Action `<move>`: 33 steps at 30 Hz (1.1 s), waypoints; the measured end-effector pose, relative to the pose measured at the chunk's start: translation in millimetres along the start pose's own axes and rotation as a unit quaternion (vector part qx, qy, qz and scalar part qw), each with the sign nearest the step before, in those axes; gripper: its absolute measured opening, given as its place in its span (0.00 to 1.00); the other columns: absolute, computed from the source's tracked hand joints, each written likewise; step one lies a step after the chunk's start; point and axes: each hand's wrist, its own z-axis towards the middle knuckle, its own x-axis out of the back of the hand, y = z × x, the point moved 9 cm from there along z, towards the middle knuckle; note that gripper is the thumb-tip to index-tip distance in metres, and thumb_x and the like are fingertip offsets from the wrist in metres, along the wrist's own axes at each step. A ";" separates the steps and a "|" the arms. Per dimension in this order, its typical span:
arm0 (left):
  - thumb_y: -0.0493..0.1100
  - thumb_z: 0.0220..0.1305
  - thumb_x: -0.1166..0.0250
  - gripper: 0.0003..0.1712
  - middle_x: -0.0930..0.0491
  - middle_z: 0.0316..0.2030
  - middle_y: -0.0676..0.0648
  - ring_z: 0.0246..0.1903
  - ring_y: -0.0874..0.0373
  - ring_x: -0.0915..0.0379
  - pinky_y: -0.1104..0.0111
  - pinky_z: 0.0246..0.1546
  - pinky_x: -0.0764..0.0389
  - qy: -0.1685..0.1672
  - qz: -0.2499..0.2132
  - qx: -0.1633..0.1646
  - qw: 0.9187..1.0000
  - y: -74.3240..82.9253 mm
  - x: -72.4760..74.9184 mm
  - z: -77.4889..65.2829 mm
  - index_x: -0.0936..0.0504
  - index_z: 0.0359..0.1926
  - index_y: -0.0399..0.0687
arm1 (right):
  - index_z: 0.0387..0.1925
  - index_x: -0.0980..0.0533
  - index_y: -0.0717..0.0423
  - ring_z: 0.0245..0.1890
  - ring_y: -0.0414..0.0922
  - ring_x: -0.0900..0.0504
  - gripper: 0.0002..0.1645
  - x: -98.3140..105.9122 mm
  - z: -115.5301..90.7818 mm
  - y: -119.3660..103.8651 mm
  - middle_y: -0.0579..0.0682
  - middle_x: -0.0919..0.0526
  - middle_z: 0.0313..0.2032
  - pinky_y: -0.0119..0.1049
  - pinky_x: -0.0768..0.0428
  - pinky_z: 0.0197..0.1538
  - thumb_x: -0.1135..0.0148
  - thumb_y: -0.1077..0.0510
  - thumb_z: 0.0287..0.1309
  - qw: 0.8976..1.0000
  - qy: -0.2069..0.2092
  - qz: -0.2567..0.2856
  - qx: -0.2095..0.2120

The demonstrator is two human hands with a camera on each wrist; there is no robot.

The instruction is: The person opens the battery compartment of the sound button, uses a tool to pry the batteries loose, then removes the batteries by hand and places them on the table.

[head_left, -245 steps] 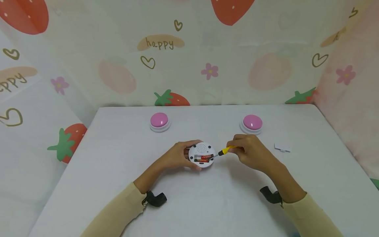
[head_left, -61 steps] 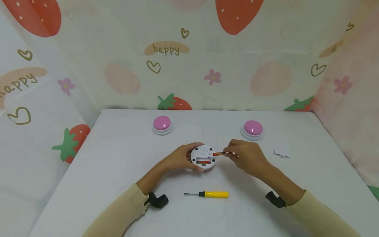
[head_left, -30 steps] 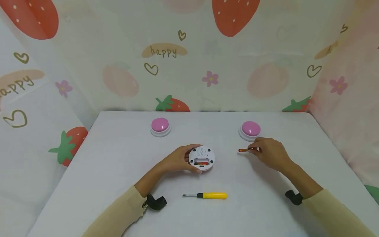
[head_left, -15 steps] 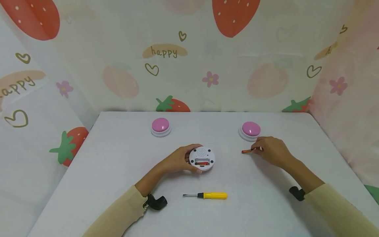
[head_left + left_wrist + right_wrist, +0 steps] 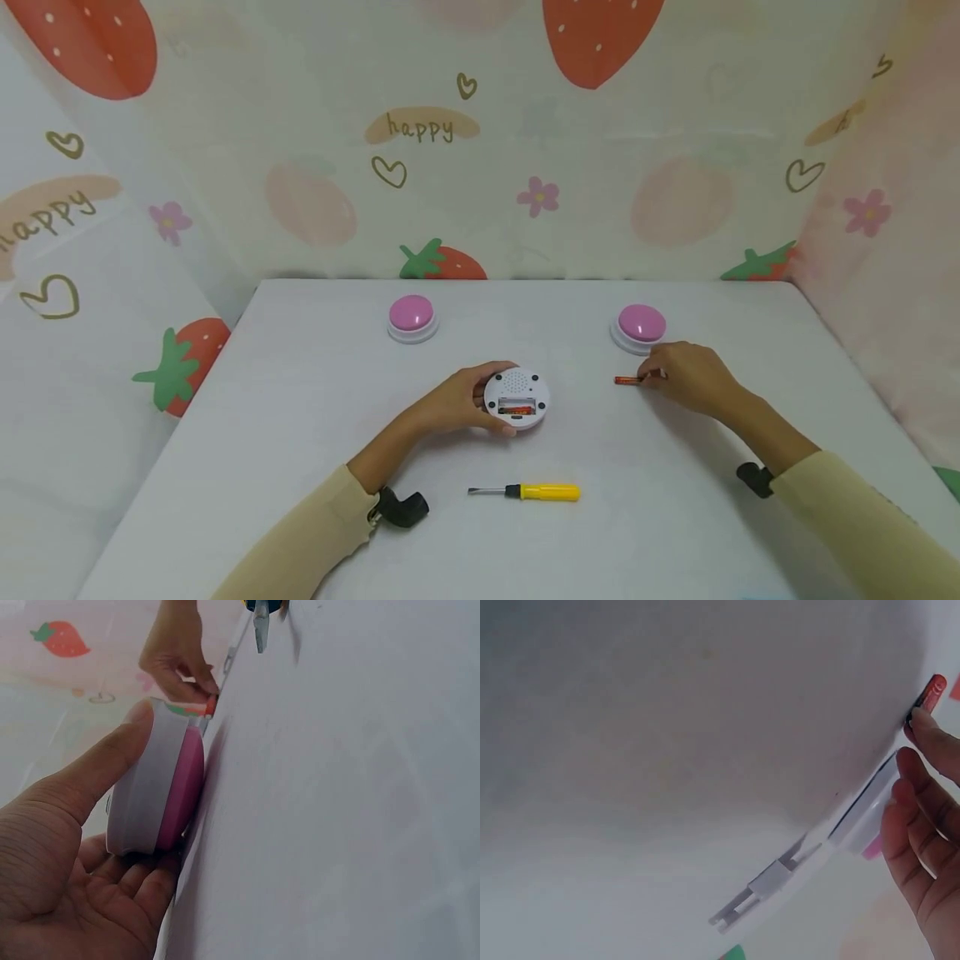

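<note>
My left hand [image 5: 453,402] grips a round white push button [image 5: 517,383] by its side, underside up. Four dark feet are avoided here; its speaker holes and uncovered battery compartment show, with one red battery [image 5: 516,409] inside. In the left wrist view the pink dome [image 5: 182,791] faces the table, thumb above and fingers below the rim. My right hand [image 5: 690,379] is low over the table at the right, thumb and fingers at one end of a second battery [image 5: 626,380]. In the right wrist view the thumb tip overlaps that battery [image 5: 934,691], with the other fingers curled close by.
A yellow-handled screwdriver [image 5: 549,492] lies in front of the left hand. Two pink push buttons stand dome up at the back, one left [image 5: 411,313] and one right [image 5: 642,322], close to my right hand. The white battery cover [image 5: 761,892] lies beyond the right hand.
The screwdriver went from the right hand to the table. The right hand took one battery out of the compartment and carried it right, down to the table. The left hand keeps its grip.
</note>
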 end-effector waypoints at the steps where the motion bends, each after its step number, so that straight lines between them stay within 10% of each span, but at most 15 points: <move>1: 0.47 0.48 0.16 0.54 0.27 0.66 0.51 0.58 0.56 0.28 0.65 0.64 0.27 0.001 -0.001 0.001 1.000 0.1 -0.2 0.1 0.34 0.75 0.55 | 0.34 0.11 0.48 0.33 0.45 0.18 0.10 -0.8 0.3 0.7 0.43 0.13 0.34 0.39 0.22 0.31 0.22 0.64 0.50 1.000 -0.001 0.000 0.001; 14: 0.44 0.48 0.16 0.55 0.26 0.65 0.49 0.58 0.57 0.26 0.67 0.61 0.24 -0.001 -0.013 0.005 1.000 1.9 -0.6 0.4 0.34 0.75 0.52 | 0.39 0.12 0.53 0.29 0.42 0.23 0.11 1.9 2.6 -9.5 0.42 0.16 0.28 0.35 0.23 0.29 0.22 0.61 0.51 0.999 -0.013 -0.024 -0.018; 33: 0.45 0.48 0.16 0.54 0.27 0.66 0.50 0.59 0.58 0.26 0.67 0.63 0.26 -0.001 -0.011 0.004 1.000 0.8 -1.6 -0.1 0.34 0.75 0.54 | 0.42 0.12 0.51 0.33 0.42 0.16 0.13 14.2 15.2 -104.4 0.45 0.15 0.33 0.32 0.17 0.32 0.22 0.54 0.54 0.999 0.011 -0.005 0.035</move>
